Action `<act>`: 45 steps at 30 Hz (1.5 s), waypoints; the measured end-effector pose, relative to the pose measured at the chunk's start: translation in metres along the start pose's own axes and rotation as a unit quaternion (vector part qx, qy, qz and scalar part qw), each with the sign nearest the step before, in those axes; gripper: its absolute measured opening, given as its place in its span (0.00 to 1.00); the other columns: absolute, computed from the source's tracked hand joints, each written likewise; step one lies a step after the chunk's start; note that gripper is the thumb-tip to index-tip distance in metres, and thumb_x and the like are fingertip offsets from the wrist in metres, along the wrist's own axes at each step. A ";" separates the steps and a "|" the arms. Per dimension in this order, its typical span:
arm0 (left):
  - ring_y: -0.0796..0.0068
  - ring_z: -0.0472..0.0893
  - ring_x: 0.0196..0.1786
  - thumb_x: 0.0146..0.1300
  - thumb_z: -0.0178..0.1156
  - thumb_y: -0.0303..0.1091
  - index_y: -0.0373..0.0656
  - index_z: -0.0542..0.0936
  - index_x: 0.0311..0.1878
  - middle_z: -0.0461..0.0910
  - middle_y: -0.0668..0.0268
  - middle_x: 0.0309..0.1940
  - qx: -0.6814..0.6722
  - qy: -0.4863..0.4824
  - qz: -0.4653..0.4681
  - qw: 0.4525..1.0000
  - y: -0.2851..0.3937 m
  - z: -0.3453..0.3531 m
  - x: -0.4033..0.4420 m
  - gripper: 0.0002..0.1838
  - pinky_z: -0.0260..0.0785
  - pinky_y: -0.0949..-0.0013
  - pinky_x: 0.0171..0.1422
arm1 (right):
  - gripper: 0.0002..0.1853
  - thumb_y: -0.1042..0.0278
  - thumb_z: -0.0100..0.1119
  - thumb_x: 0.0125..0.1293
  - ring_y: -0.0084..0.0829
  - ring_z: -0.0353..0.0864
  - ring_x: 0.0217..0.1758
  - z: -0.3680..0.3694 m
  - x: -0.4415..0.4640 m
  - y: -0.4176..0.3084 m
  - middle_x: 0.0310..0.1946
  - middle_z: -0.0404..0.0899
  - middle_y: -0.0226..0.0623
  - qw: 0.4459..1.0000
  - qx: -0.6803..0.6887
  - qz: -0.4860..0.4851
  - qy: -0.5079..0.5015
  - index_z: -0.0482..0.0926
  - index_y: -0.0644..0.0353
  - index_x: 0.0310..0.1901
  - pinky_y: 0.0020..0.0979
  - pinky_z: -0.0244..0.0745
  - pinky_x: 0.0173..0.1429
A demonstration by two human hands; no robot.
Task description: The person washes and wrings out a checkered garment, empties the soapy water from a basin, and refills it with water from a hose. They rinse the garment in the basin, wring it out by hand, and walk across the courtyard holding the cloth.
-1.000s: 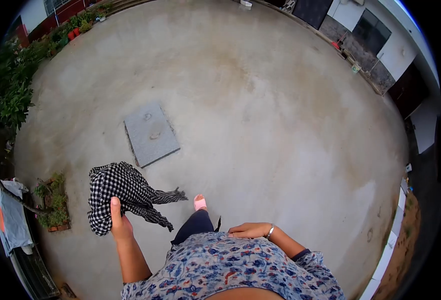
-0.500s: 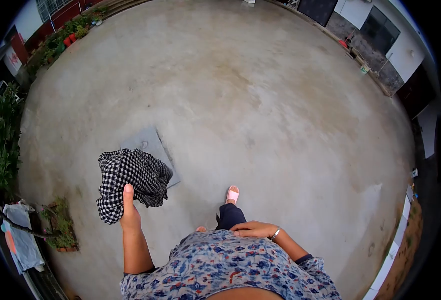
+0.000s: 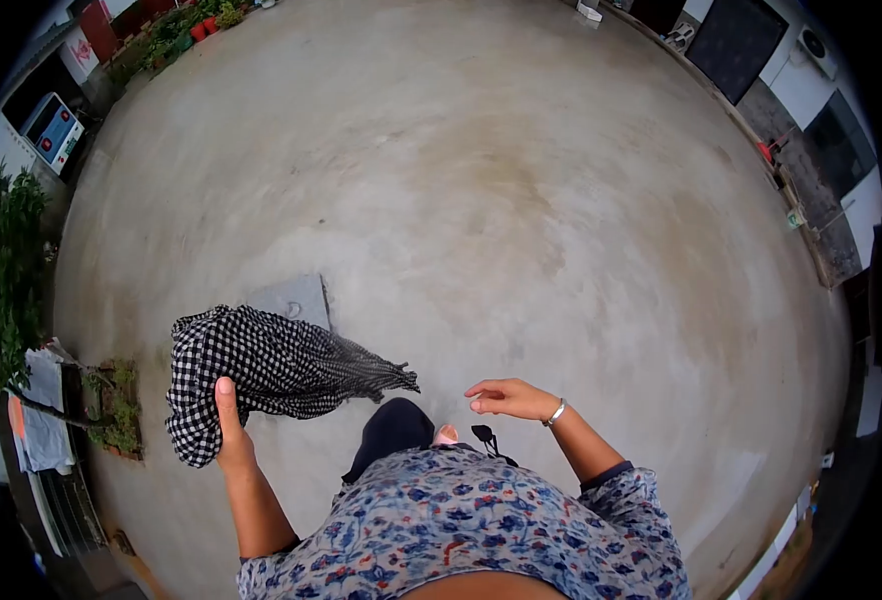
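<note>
My left hand [image 3: 233, 438] is closed on a bunched black-and-white checked cloth [image 3: 271, 362], thumb on the near side and the other fingers hidden beneath it. A gathered end of the cloth trails to the right, in front of my body. Out ahead of my waist, my right hand [image 3: 517, 398] hangs in the air with its fingers loosely stretched and nothing in it; a bracelet [image 3: 556, 411] circles that wrist. Partly behind the cloth, a grey slab [image 3: 296, 298] is set in the concrete ground [image 3: 521, 250].
Leafy plants [image 3: 6, 260] and a small planting bed [image 3: 119, 410] line the left side, near a draped sheet [image 3: 46, 425]. A vehicle [image 3: 53, 128] stands at the upper left. Buildings with a dark door [image 3: 736, 48] border the right.
My right hand has lifted off my body and moved forward. The cloth's loose end has swung out to the right. My view has shifted, and a different leg is forward.
</note>
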State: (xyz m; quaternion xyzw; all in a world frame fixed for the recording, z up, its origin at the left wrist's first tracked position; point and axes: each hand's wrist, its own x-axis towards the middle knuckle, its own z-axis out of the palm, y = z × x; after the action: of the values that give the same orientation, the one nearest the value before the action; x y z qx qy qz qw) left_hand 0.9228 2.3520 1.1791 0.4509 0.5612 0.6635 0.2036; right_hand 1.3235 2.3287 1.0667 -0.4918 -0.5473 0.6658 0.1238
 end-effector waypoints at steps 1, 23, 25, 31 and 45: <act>0.66 0.75 0.56 0.63 0.60 0.35 0.29 0.73 0.56 0.76 0.56 0.55 0.021 0.007 0.006 1.000 0.000 0.013 0.002 0.23 0.64 0.66 0.63 | 0.24 0.48 0.56 0.66 0.25 0.79 0.42 -0.019 0.015 -0.009 0.40 0.82 0.35 1.000 -0.008 -0.017 0.008 0.76 0.59 0.54 0.27 0.72 0.46; 0.63 0.74 0.58 0.64 0.59 0.36 0.32 0.74 0.57 0.76 0.55 0.55 0.113 -0.050 0.039 0.992 -0.185 -0.008 0.304 0.22 0.62 0.65 0.65 | 0.18 0.51 0.57 0.61 0.25 0.81 0.31 -0.048 0.257 0.109 0.31 0.83 0.31 0.916 -0.041 0.380 0.122 0.81 0.56 0.43 0.30 0.78 0.34; 0.64 0.75 0.57 0.63 0.59 0.34 0.31 0.75 0.56 0.77 0.55 0.54 0.105 -0.036 0.036 0.993 -0.196 -0.008 0.335 0.20 0.63 0.65 0.64 | 0.17 0.51 0.56 0.63 0.26 0.83 0.35 -0.030 0.267 0.089 0.33 0.83 0.32 0.920 -0.149 0.360 0.048 0.81 0.54 0.45 0.31 0.79 0.36; 0.67 0.78 0.50 0.62 0.60 0.32 0.32 0.78 0.51 0.80 0.58 0.48 0.124 0.024 0.050 0.991 -0.192 0.049 0.363 0.17 0.66 0.66 0.59 | 0.16 0.53 0.54 0.63 0.26 0.82 0.33 -0.116 0.328 0.069 0.33 0.83 0.30 0.927 -0.201 0.315 0.022 0.81 0.51 0.47 0.29 0.78 0.34; 0.64 0.78 0.50 0.64 0.59 0.35 0.30 0.77 0.51 0.79 0.55 0.49 0.141 0.149 -0.001 0.979 -0.202 0.150 0.323 0.18 0.68 0.65 0.59 | 0.17 0.53 0.53 0.64 0.40 0.82 0.45 -0.286 0.547 -0.110 0.40 0.83 0.41 0.922 -0.380 -0.024 0.066 0.79 0.55 0.48 0.37 0.75 0.51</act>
State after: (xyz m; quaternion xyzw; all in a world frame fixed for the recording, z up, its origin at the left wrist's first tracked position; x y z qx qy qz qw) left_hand 0.8339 2.7450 1.1055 0.3705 0.6738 0.6371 0.0527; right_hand 1.2424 2.9277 0.9000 -0.5315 -0.7613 0.3708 -0.0205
